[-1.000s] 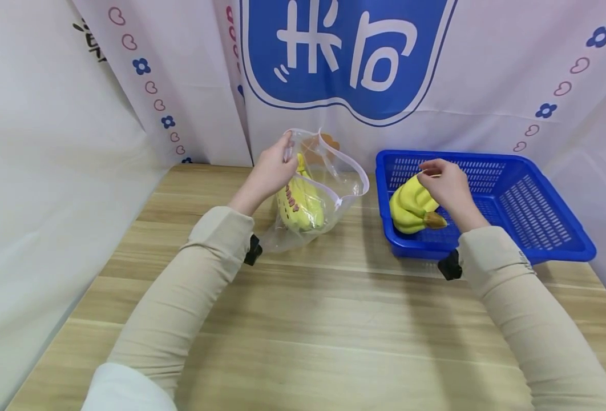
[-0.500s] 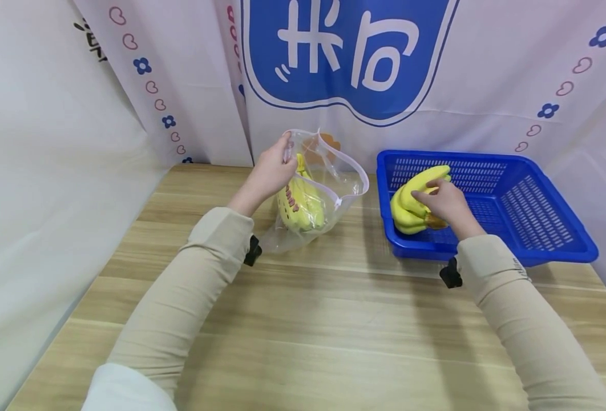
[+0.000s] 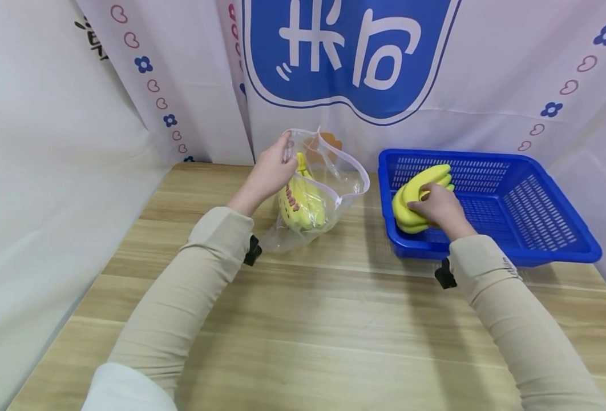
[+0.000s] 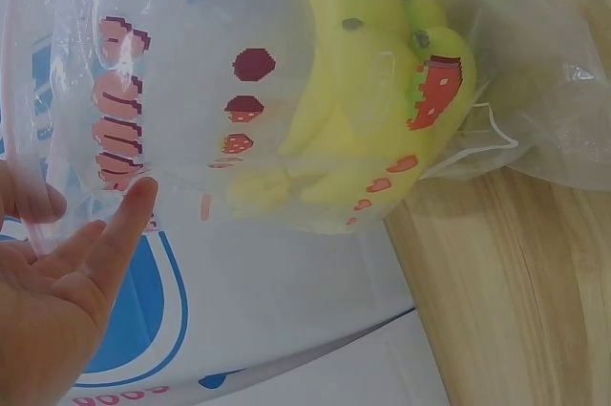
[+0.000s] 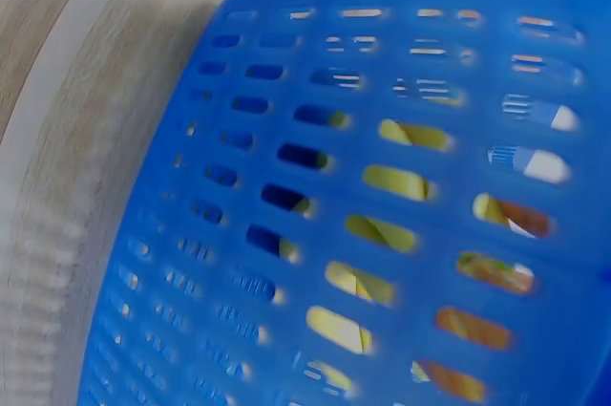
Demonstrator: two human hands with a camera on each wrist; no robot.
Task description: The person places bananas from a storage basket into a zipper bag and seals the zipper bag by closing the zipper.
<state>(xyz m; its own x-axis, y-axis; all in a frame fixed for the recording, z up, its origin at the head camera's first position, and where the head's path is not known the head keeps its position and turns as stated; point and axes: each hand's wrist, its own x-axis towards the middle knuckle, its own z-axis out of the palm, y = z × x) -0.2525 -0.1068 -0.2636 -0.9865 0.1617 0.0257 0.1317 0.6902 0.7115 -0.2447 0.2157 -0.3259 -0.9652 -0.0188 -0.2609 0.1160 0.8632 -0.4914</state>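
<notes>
My left hand (image 3: 269, 176) holds the rim of a clear zip bag (image 3: 345, 201) between thumb and fingers, its mouth spread wide. Inside that bag lies a bunch of yellow bananas (image 3: 308, 210), seen closer through the printed plastic in the left wrist view as bananas (image 4: 363, 72). A second bunch of bananas (image 3: 407, 212) lies at the left end of a blue plastic basket (image 3: 529, 251). My right hand (image 3: 443, 210) grips this bunch from the right, covering its stem. In the right wrist view the slotted basket wall (image 5: 258, 129) hides most of the hand.
The wooden table (image 3: 328, 331) stretches in front of both arms. Behind the bag and basket hangs a white cloth (image 3: 205, 114) with a blue printed shape. A white sheet (image 3: 51, 200) stands along the left side.
My right hand let the far side of the bananas go, slid down and left, and took hold around their middle. The bunch shifted slightly. My left hand and the bag stayed put.
</notes>
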